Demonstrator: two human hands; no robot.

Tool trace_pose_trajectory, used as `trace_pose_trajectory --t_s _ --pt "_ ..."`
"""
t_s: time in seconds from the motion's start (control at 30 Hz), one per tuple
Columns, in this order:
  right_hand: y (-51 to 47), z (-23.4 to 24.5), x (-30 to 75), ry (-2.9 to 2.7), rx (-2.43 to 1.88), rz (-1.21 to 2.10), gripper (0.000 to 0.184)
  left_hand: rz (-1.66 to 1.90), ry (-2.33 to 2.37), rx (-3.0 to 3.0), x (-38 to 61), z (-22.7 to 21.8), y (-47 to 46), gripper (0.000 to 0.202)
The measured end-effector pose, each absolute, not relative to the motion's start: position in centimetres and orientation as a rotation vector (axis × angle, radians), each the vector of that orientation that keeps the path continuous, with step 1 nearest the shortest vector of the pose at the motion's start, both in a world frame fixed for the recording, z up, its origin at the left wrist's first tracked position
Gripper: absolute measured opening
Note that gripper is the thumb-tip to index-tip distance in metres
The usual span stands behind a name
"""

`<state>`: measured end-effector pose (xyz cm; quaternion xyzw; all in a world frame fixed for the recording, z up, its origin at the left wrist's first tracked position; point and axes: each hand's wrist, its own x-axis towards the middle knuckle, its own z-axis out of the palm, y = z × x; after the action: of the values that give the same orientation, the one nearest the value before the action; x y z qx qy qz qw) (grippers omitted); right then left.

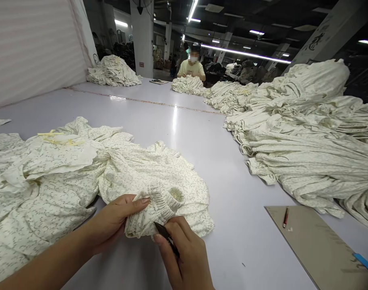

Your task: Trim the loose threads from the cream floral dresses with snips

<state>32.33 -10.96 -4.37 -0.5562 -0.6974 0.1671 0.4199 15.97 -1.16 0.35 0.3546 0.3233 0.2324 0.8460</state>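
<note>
Snips are pinched in the right hand, tips angled up-left toward a gathered cuff, which is gripped by the nearer left hand.

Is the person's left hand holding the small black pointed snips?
No, the black pointed snips are in the right hand; the left hand grips the cream floral garment.

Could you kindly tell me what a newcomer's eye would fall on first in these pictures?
The eye goes first to the great mound of gathered cream garments along the right side of the long pale table. Nearer, at bottom centre, the left hand holds an elasticated edge of sprig-printed cream fabric, while the right hand grips small black snips. A co-worker sits at the table's far end.
</note>
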Motion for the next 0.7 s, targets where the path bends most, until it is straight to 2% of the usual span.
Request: trace_pose_trajectory --t_s 0.17,0.4,0.7 --pt "-11.0 -4.1 32.3 -1.708 -1.429 0.43 0.01 0.488 0.689 0.742 16.1 0.4 -1.1 0.018" --pt "-10.9 -4.1 31.5 -1.739 -1.516 0.239 0.013 0.491 0.681 0.731 15.9 0.5 -1.3 0.014" --pt "-10.8 -4.1 31.4 -1.713 -1.479 0.397 0.015 0.474 0.726 0.761 15.2 0.5 -1.4 0.015"
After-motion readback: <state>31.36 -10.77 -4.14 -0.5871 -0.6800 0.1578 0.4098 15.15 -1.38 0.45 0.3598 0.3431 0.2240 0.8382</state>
